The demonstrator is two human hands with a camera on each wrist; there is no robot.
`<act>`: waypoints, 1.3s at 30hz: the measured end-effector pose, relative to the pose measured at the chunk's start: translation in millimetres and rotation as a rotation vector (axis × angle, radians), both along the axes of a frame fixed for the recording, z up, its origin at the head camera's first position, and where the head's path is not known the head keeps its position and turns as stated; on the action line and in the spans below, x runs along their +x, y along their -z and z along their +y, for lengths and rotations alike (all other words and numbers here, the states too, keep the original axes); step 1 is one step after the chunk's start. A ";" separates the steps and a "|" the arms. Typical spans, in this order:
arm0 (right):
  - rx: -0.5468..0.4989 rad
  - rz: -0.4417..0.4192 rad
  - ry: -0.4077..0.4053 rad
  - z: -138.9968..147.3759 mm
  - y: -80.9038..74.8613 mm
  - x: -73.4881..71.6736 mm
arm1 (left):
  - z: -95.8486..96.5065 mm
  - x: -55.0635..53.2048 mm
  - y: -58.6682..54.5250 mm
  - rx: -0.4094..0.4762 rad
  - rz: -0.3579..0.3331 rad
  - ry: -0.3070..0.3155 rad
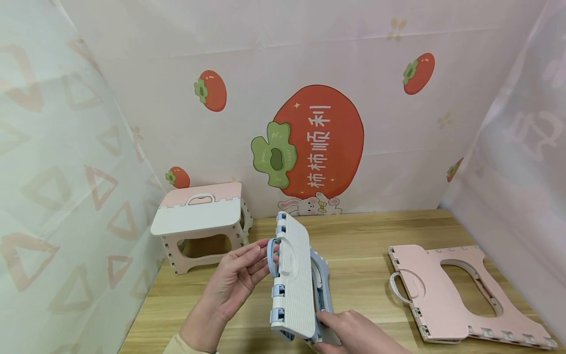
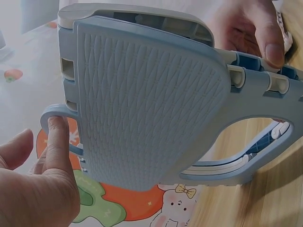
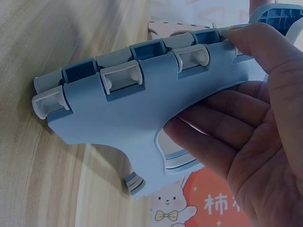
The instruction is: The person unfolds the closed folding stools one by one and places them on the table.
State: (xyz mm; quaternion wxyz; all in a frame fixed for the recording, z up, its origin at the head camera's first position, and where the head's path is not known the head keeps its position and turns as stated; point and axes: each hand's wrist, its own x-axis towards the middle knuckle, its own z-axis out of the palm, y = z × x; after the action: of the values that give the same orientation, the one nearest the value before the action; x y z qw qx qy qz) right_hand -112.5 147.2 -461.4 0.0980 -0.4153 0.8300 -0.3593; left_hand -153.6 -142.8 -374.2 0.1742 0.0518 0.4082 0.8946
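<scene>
A white and blue folding stool (image 1: 296,275), folded with its leg panels close together, stands tilted over the front of the table. My right hand (image 1: 353,332) grips its leg side; in the right wrist view the thumb (image 3: 255,40) lies over the hinged edge and the fingers (image 3: 213,125) reach round to the oval opening. At the seat's other edge, my left hand (image 1: 236,275) touches the blue carry handle (image 1: 271,258). Its nearly straight fingers reach into the handle loop, and the thumb (image 2: 16,149) stays apart from it.
A pink and white folding stool (image 1: 196,216) stands unfolded at the back left. On the right, a pink folding stool (image 1: 442,305) lies folded flat on the wooden table (image 1: 353,231). Printed cloth walls (image 1: 239,132) enclose the back and both sides.
</scene>
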 end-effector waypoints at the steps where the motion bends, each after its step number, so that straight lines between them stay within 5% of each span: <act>1: 0.002 -0.009 0.001 -0.1 -0.3 -0.2 | 0.1 -0.1 0.0 0.000 0.002 0.001; 16: -0.021 -0.108 0.012 -1.2 -2.0 0.2 | 5.4 -0.5 -3.3 0.021 0.005 0.003; 22: -0.017 -0.077 0.020 -2.9 -1.2 0.1 | 10.4 -0.7 -4.8 -0.010 -0.011 -0.033; 28: -0.051 -0.173 0.020 -3.0 -0.6 0.2 | 14.2 -1.1 -5.2 -0.030 -0.019 -0.063; 35: -0.059 -0.108 0.007 -3.4 0.0 0.0 | 17.8 -1.5 -4.6 -0.026 0.018 -0.067; 39: -0.077 -0.146 0.006 -3.6 -0.1 0.0 | 20.6 -1.6 -4.9 -0.032 0.019 -0.086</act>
State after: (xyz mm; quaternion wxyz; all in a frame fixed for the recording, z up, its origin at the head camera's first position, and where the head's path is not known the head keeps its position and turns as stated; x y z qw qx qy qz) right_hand -112.5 143.6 -461.3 0.1411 -0.3892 0.8074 -0.4204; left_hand -155.2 -122.2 -369.3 0.1326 0.0400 0.4257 0.8942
